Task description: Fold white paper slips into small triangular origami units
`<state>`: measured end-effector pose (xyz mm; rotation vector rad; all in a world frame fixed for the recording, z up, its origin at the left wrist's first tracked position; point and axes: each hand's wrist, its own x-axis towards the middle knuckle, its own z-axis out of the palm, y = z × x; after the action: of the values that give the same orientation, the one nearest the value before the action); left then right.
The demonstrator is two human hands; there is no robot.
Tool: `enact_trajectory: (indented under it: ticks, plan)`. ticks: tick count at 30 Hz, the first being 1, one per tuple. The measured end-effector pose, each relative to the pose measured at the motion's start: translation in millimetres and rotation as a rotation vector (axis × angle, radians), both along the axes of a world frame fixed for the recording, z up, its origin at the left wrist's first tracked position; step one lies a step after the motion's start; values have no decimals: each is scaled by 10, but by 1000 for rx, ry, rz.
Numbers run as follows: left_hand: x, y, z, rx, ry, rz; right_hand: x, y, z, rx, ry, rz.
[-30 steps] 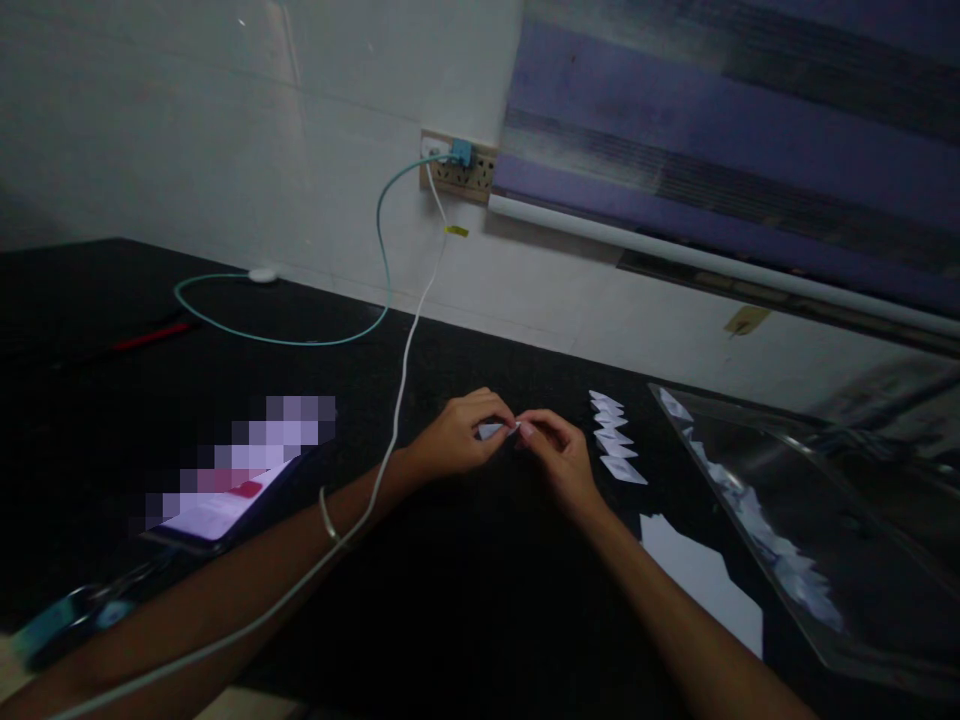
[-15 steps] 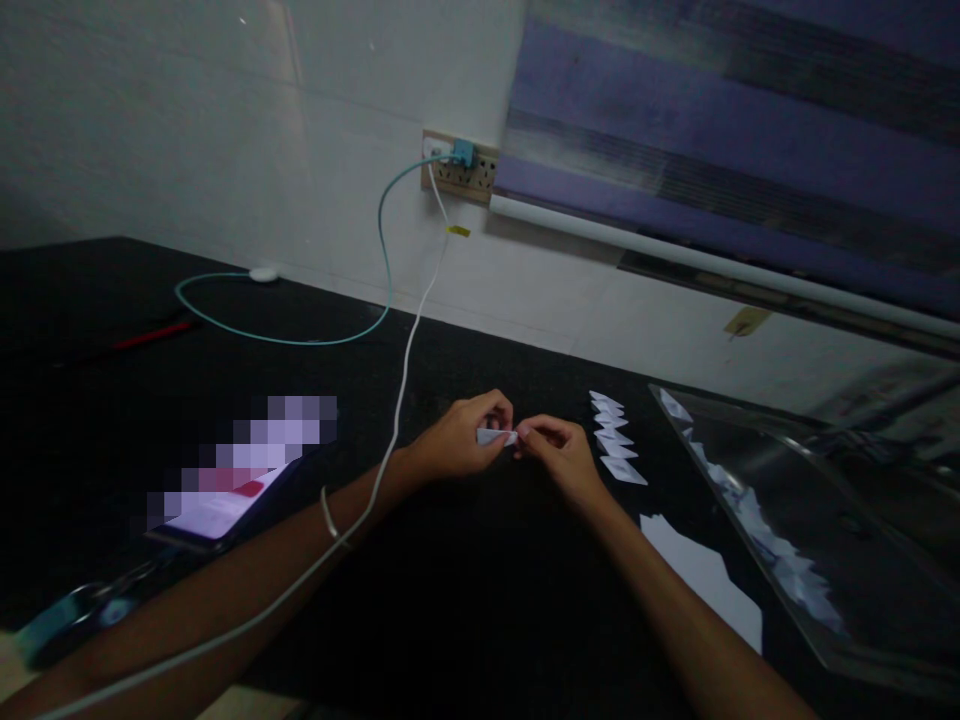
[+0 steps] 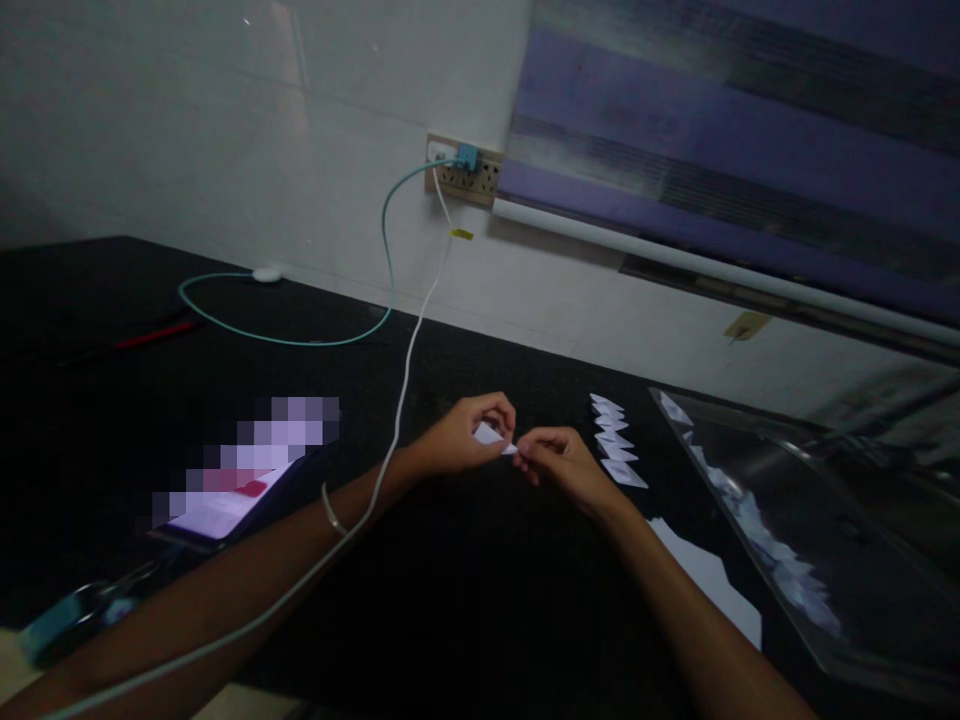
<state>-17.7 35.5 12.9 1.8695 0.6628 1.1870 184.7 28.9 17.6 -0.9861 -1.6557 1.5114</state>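
A small folded piece of white paper [image 3: 489, 434] is held above the dark counter. My left hand [image 3: 469, 432] is closed round its wider part, with the thumb along the lower edge. My right hand [image 3: 556, 458] pinches the narrow tip at the paper's right end, fingers bent. To the right of my right hand, a row of folded white paper pieces [image 3: 616, 440] lies on the counter. Partly behind my right forearm is a stack of flat white paper sheets [image 3: 709, 580].
More folded papers [image 3: 765, 525] line the rim of a metal sink [image 3: 840, 520] at right. A phone with a lit screen [image 3: 247, 475] lies left. A white cable [image 3: 405, 380] crosses my left forearm from the wall socket [image 3: 465, 180]. A teal cable [image 3: 300, 342] curves across the counter.
The paper has turned, so its tip now points lower to the right and more of its face shows. My right hand has shifted slightly downward with the tip.
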Motion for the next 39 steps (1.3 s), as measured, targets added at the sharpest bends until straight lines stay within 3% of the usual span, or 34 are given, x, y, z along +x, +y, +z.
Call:
enact_trajectory:
  ticks: [5, 16, 22, 26, 29, 34, 39]
  plan:
    - [-8, -21, -5, -71, 51, -137, 1, -18, 51, -34, -91, 40]
    - [-15, -5, -33, -163, 73, -204, 31, -26, 64, -8, -273, 143]
    - [-13, 48, -51, -145, 72, -126, -39, -71, 52, 116, -222, 114]
    - [-20, 85, -60, -111, 46, -52, -54, -72, 51, 56, -199, 22]
    - [-28, 91, -39, -110, 11, 18, -41, -63, 59, 8, -95, 46]
    - [-30, 85, -24, -73, -16, 140, -36, -47, 38, 23, -72, 23]
    - [-30, 51, -25, -37, 80, 207, -57, -19, -20, 68, -60, -59]
